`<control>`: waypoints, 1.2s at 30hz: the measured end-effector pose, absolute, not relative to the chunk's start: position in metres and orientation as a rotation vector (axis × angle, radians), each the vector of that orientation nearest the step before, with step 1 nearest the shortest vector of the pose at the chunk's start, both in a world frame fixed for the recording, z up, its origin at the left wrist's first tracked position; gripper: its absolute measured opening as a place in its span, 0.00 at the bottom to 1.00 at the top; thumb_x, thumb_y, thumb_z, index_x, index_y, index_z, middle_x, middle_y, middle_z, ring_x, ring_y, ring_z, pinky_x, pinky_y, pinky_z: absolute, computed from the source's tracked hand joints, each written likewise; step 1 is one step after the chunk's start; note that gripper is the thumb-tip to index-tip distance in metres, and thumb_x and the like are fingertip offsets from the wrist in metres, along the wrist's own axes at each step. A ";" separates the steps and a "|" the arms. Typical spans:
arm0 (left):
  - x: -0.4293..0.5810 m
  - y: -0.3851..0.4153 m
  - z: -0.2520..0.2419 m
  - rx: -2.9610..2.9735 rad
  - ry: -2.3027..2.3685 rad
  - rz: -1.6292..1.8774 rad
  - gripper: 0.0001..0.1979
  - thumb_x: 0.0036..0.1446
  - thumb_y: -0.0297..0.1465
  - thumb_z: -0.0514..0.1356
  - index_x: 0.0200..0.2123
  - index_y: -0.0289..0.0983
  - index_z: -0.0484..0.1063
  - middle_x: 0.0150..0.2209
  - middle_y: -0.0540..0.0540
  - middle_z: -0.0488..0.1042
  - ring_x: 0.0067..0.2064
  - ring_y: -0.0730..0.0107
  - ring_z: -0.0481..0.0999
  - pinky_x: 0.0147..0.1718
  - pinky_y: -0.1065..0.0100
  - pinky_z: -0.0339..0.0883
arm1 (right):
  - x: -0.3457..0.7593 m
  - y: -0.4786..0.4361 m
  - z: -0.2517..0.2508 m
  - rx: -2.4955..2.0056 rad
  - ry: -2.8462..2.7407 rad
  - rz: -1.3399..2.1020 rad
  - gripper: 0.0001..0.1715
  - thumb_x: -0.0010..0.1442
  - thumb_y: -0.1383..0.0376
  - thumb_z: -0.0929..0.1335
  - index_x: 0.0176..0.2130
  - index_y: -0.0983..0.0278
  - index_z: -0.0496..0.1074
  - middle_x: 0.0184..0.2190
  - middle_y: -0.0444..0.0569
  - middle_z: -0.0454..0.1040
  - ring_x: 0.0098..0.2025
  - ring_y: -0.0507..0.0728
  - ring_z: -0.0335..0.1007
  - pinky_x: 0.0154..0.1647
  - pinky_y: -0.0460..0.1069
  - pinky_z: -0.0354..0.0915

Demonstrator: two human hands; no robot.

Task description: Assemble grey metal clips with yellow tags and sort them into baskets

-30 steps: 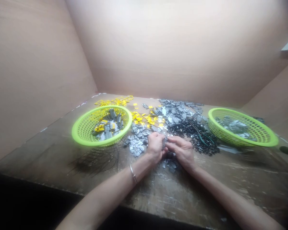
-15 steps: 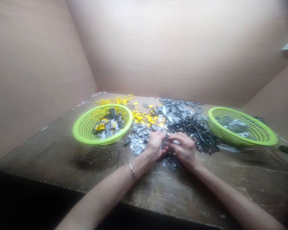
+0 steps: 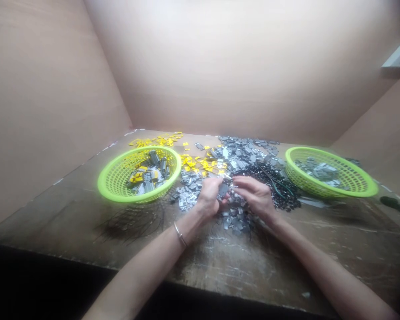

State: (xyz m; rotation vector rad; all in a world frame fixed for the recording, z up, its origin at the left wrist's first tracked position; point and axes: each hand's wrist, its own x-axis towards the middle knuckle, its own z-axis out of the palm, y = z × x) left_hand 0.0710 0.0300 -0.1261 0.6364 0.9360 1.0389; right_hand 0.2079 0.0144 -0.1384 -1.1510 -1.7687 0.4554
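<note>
My left hand [image 3: 210, 195] is closed around a small flat grey piece [image 3: 223, 190], which shows between thumb and fingers. My right hand [image 3: 257, 198] comes in from the right, its thumb and forefinger pinched together at the piece's edge; whatever lies between those fingertips is too small to make out. Under both hands lies a loose pile of small grey pieces [image 3: 235, 218]. Silvery pieces with cut-outs [image 3: 186, 195] are heaped just left of my left hand. A mound of tiny black parts [image 3: 283, 189] lies beyond my right hand.
A lime-green basket [image 3: 108, 191] with grey and yellow pieces stands left; another green basket [image 3: 363, 189] with grey pieces stands right. Yellow frames [image 3: 200, 163] and grey plates [image 3: 243, 151] are scattered towards the back wall [image 3: 213, 89]. The worn wooden table [image 3: 226, 271] has its front edge near me.
The view has shifted slightly. My hands have parted a little, and the grey piece in my left hand and the pile underneath now show more.
</note>
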 end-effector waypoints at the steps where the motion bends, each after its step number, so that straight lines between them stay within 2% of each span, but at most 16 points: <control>1: 0.068 0.033 -0.125 0.645 0.897 1.089 0.07 0.44 0.32 0.53 0.26 0.34 0.59 0.18 0.50 0.63 0.15 0.78 0.61 0.11 0.77 0.49 | 0.214 0.018 -0.136 -1.233 -1.711 0.480 0.13 0.49 0.64 0.63 0.37 0.64 0.68 0.37 0.49 0.69 0.35 0.53 0.65 0.35 0.49 0.62; 6: 0.056 0.048 -0.122 0.607 0.813 1.242 0.01 0.45 0.24 0.50 0.24 0.32 0.59 0.17 0.49 0.63 0.18 0.77 0.64 0.15 0.75 0.57 | 0.237 0.033 -0.137 -1.503 -1.764 0.366 0.10 0.46 0.64 0.64 0.30 0.65 0.71 0.29 0.48 0.70 0.30 0.53 0.65 0.33 0.48 0.61; 15: 0.042 0.056 -0.118 0.588 0.738 1.377 0.10 0.46 0.21 0.50 0.35 0.33 0.58 0.21 0.51 0.61 0.23 0.75 0.66 0.24 0.66 0.66 | 0.238 0.037 -0.135 -1.559 -1.972 0.268 0.08 0.47 0.66 0.63 0.28 0.65 0.71 0.26 0.46 0.70 0.29 0.52 0.64 0.31 0.46 0.60; 22: 0.040 0.059 -0.118 0.570 0.759 1.398 0.11 0.45 0.21 0.52 0.36 0.34 0.58 0.20 0.52 0.60 0.23 0.73 0.68 0.24 0.61 0.67 | 0.224 0.056 -0.126 -1.474 -2.235 0.071 0.10 0.50 0.67 0.61 0.32 0.64 0.71 0.30 0.47 0.70 0.30 0.52 0.63 0.29 0.46 0.58; 27: 0.040 0.058 -0.117 0.549 0.752 1.375 0.10 0.45 0.21 0.52 0.34 0.34 0.58 0.19 0.53 0.60 0.22 0.76 0.66 0.24 0.63 0.67 | 0.199 0.077 -0.132 -1.234 -2.524 -0.135 0.16 0.51 0.72 0.59 0.37 0.60 0.69 0.40 0.46 0.68 0.37 0.54 0.59 0.31 0.46 0.56; 32: 0.041 0.055 -0.118 0.552 0.709 1.288 0.07 0.45 0.22 0.53 0.31 0.33 0.60 0.20 0.52 0.62 0.22 0.78 0.65 0.23 0.67 0.67 | 0.191 0.090 -0.139 -1.149 -2.701 -0.207 0.13 0.52 0.72 0.59 0.33 0.61 0.71 0.31 0.47 0.69 0.33 0.52 0.58 0.31 0.46 0.54; 36: 0.042 0.053 -0.121 0.595 0.692 1.220 0.05 0.45 0.24 0.54 0.30 0.33 0.62 0.23 0.49 0.65 0.23 0.78 0.66 0.22 0.71 0.66 | 0.189 0.084 -0.123 -1.057 -2.805 -0.556 0.12 0.52 0.74 0.58 0.28 0.67 0.70 0.27 0.51 0.67 0.30 0.54 0.56 0.30 0.48 0.53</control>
